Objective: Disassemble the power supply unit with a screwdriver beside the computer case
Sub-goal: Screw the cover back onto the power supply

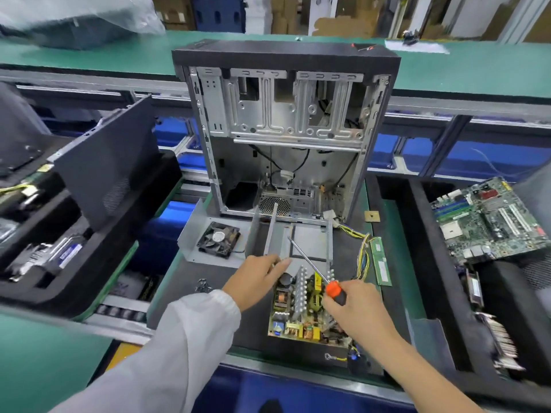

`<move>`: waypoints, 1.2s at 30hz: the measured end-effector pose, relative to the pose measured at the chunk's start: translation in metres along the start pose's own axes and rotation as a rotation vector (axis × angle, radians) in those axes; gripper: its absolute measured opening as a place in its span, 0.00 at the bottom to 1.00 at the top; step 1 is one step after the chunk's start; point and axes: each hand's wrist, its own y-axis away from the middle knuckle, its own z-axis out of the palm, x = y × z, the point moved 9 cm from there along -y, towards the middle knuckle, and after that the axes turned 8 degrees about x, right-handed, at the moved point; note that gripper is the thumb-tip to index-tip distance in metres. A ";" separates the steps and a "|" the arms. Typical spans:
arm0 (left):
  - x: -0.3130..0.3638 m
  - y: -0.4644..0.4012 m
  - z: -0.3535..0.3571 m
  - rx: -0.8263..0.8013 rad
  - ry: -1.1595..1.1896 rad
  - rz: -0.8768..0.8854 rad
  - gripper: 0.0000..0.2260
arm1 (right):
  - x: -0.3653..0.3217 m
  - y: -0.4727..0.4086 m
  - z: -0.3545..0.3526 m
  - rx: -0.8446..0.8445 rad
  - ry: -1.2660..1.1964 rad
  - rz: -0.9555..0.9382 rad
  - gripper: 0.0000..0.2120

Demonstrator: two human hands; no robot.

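Note:
The power supply lies apart on the dark mat in front of the open computer case point(286, 126). Its circuit board point(301, 311), with heat sinks and coils, sits near me, and its grey metal shell point(307, 242) stands just beyond it. A metal cover with a black fan point(219, 239) lies to the left. My right hand point(354, 311) grips the orange-and-black handle of a screwdriver point(316, 271) whose shaft points up and left over the shell. My left hand point(256, 278) rests on the shell's near edge, fingers around it.
Several loose screws point(203, 285) lie left of the board. A bundle of yellow and black wires point(362, 254) and a green memory stick point(381, 260) lie to the right. A motherboard point(489, 219) sits in a black tray at right, and a dark case panel point(110, 171) leans at left.

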 end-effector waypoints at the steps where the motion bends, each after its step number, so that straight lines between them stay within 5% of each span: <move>1: -0.007 0.002 0.003 -0.011 -0.010 -0.028 0.18 | 0.001 0.002 0.008 -0.007 -0.004 0.008 0.20; 19: -0.045 0.005 0.024 0.001 -0.142 -0.124 0.15 | 0.005 -0.002 0.047 -0.027 0.041 -0.006 0.17; 24: -0.029 -0.003 0.021 0.020 -0.219 -0.084 0.20 | 0.034 -0.030 -0.039 0.413 -0.375 0.145 0.14; 29: -0.001 -0.015 0.025 0.031 -0.419 0.063 0.19 | 0.067 -0.092 -0.053 0.509 -0.387 0.304 0.12; 32: 0.004 -0.018 0.040 -0.012 -0.494 0.115 0.15 | 0.086 -0.104 -0.041 0.443 -0.328 0.428 0.16; 36: 0.002 -0.023 0.045 0.015 -0.533 0.110 0.12 | 0.105 -0.113 -0.009 0.170 -0.590 0.665 0.15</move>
